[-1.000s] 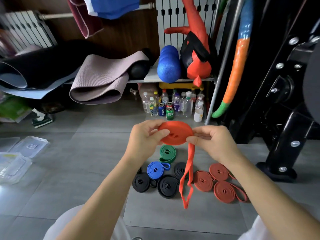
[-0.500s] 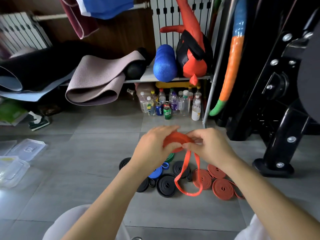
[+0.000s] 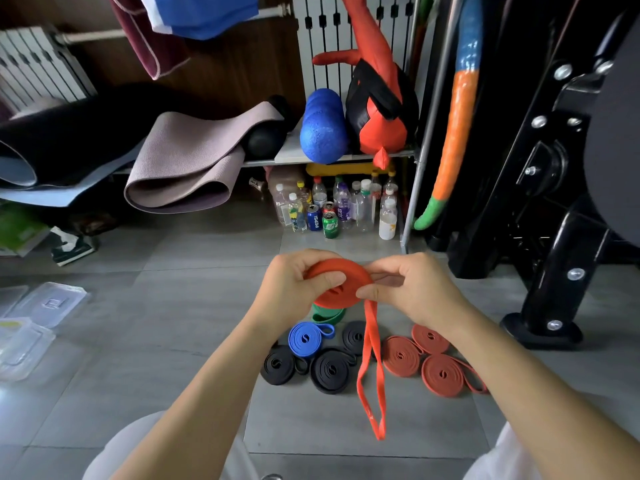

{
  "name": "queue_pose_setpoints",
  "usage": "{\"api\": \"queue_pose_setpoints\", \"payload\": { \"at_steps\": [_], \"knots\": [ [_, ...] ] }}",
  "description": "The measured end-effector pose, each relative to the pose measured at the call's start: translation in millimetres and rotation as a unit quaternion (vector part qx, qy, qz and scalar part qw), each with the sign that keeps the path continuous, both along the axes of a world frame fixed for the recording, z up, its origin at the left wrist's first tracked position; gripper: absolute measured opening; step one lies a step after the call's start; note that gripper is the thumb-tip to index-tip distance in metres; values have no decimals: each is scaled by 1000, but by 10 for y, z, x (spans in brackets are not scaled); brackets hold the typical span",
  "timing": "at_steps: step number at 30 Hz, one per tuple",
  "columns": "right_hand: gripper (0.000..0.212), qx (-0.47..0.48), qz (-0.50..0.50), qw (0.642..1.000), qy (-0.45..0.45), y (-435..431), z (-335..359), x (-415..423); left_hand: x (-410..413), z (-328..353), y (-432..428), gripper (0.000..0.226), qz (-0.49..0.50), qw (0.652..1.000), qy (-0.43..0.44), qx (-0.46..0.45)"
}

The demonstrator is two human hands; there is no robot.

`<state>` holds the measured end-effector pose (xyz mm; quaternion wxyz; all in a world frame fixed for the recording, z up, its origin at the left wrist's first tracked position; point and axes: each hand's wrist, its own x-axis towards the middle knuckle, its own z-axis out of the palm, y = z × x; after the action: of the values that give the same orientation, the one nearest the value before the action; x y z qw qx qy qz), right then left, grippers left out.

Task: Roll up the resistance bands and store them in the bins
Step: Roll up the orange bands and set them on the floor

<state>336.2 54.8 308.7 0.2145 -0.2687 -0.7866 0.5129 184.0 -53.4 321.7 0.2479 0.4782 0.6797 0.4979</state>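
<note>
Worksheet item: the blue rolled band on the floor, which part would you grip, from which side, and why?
Pinch the blue band across its flat coil from above, thumb at the open left edge, fingers over the loose loop on its right. It lies flat, black coils crowd its near side, and trapping the loop should keep it rolled.

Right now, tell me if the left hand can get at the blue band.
Likely not yet: both the left hand and right hand grip the orange band. The blue band lies uncovered on the floor below.

Home gym: yoga mats (image 3: 180, 168), foam roller (image 3: 323, 128), weight machine (image 3: 568, 188).
</note>
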Motion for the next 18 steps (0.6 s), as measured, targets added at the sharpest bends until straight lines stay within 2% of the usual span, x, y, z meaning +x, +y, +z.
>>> {"api": "queue_pose_setpoints", "payload": {
  "at_steps": [2,6,8,9,11,13,14,16,18],
  "knots": [
    [27,-9,-11,1000,17,1,2,3,6,13,7,29,18,999,-46,19],
    [23,-57,-24,996,57,13,4,11,40,8,13,22,22,979,-199,33],
    [21,-29,-34,998,45,15,-15,15,54,-13,13,28,10,972,-235,12],
    [19,0,-41,999,27,17,-21,19,59,-18,14,27,4,977,-213,-2],
    [14,72,-46,996,-25,29,-41,33,39,-39,15,28,4,998,-46,-32],
    [17,144,-36,986,-79,31,-68,32,41,-62,4,41,0,988,143,-64],
    [18,162,-25,982,-95,16,-79,27,56,-72,1,42,-12,976,201,-77],
    [17,180,-7,978,-103,-19,-91,15,91,-95,4,27,-31,959,261,-102],
    [16,178,-8,980,-90,-25,-95,21,92,-101,8,14,-26,960,258,-104]
  ]
}}
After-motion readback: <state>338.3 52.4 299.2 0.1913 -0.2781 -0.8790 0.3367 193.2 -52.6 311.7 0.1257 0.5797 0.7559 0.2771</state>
